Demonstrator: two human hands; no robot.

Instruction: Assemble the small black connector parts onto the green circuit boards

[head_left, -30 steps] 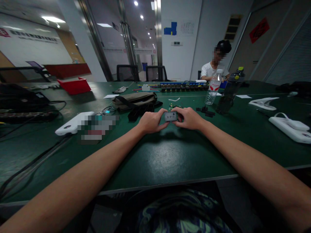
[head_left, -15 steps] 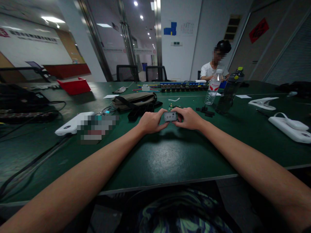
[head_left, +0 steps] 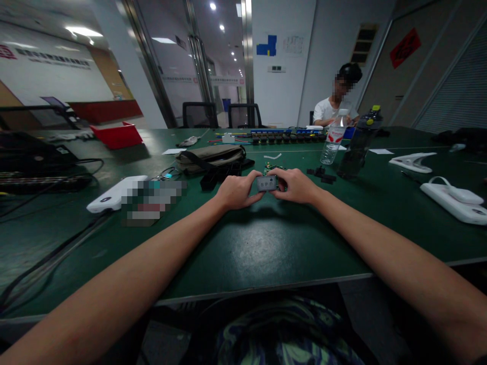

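Between my two hands is a small grey rectangular box (head_left: 266,183) with the letters "SPD" on its face, held above the green table. My left hand (head_left: 236,191) pinches its left side between thumb and fingers. From the right, my right hand (head_left: 294,185) grips the other end, thumb below and fingers above. Just behind the hands lie small green circuit boards (head_left: 273,166), partly covered by the fingers. Black plastic pieces (head_left: 321,175) lie to the right of my right hand. A black open tray (head_left: 213,178) stands beyond my left hand.
An olive pouch (head_left: 211,158) lies behind the left hand. A white power bank (head_left: 116,193) with cables is on the left, another (head_left: 452,202) on the right. A clear water bottle (head_left: 332,142) and a dark bottle (head_left: 359,147) stand back right. Across the table sits a person (head_left: 335,104).
Almost nothing differs. The grey box is tilted very slightly in my fingers, its face now a little darker; both hands keep their places.
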